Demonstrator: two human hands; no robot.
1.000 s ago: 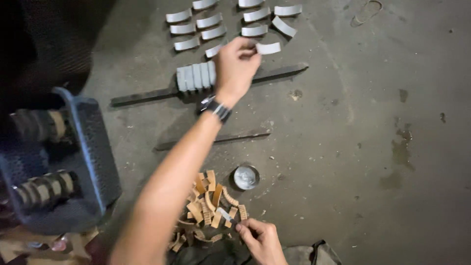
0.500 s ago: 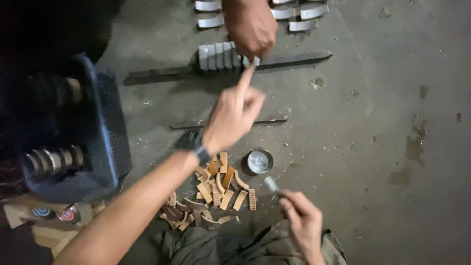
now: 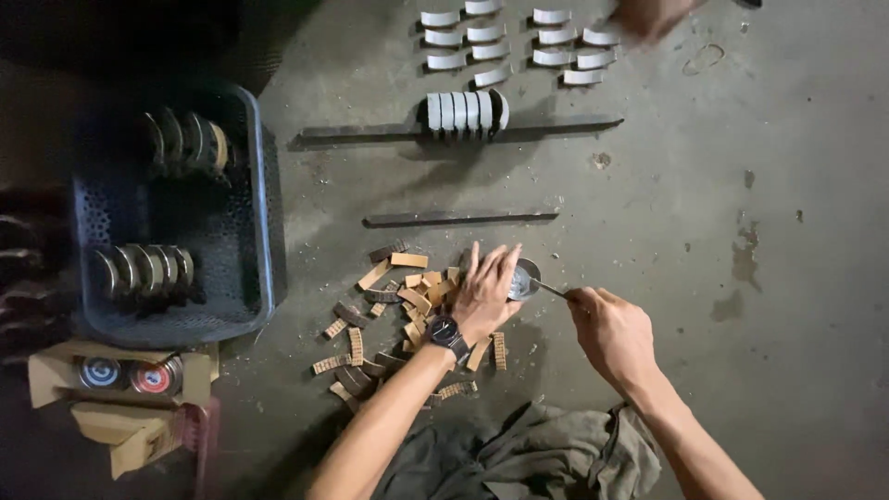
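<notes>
Head view, right hand [image 3: 611, 333] gripping thin tool [image 3: 548, 289] angled up-left into tin [image 3: 521, 281], left hand [image 3: 486, 292] flat, fingers spread.

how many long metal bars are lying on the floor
2. The upper bar lies under a stack of curved shoes. The lower bar lies bare just above the pile of tan pieces by the left hand.

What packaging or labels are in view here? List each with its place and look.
Open cardboard box: bottom left, below the crate; brown, flaps open.
Two round tins: inside that box; one bluish lid, one red and blue.
Second cardboard piece: just below; brown, torn.
</notes>
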